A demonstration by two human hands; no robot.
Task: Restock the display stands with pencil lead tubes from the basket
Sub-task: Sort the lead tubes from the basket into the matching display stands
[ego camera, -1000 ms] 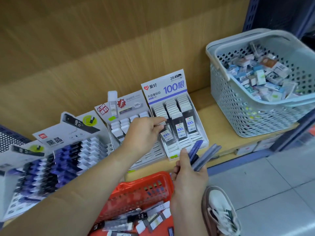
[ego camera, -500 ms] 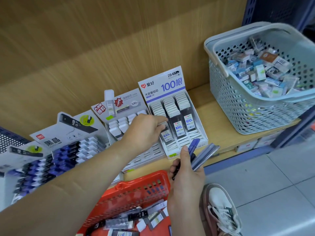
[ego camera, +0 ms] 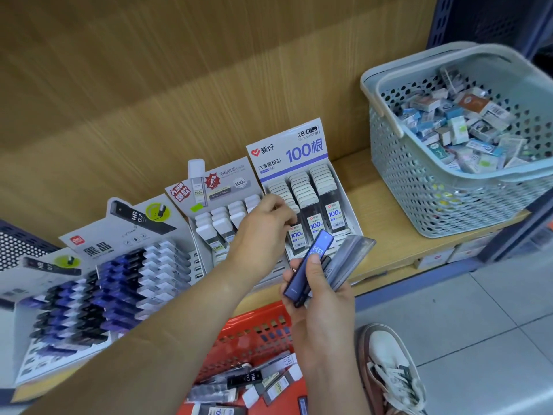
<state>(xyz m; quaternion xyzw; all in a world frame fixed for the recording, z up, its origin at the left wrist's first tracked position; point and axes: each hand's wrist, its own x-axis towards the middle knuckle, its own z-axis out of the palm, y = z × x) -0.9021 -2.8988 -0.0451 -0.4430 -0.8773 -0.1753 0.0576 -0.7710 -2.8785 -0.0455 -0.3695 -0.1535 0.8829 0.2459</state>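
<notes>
My left hand [ego camera: 263, 229] reaches across to the white "100" display stand [ego camera: 302, 151], its fingers curled on a white-capped lead tube [ego camera: 296, 235] in the stand's left column. Held just in front of that stand, my right hand [ego camera: 320, 298] grips a fan of several tubes, a blue HB tube [ego camera: 312, 262] under the thumb and grey ones [ego camera: 350, 259] behind. Below both hands lies the red basket [ego camera: 254, 333] with more loose tubes [ego camera: 248, 378] in it.
Left of the "100" stand are a grey stand [ego camera: 227, 181] of white-capped tubes and a stand [ego camera: 128, 235] of dark blue HB tubes. A pale blue basket [ego camera: 434, 199] full of small boxes sits at the shelf's right end. A shoe [ego camera: 392, 369] is on the tiled floor.
My left hand has stayed at the left column of the "100" stand, shifting only slightly. My right hand has kept its bundle of tubes close to the stand's front.
</notes>
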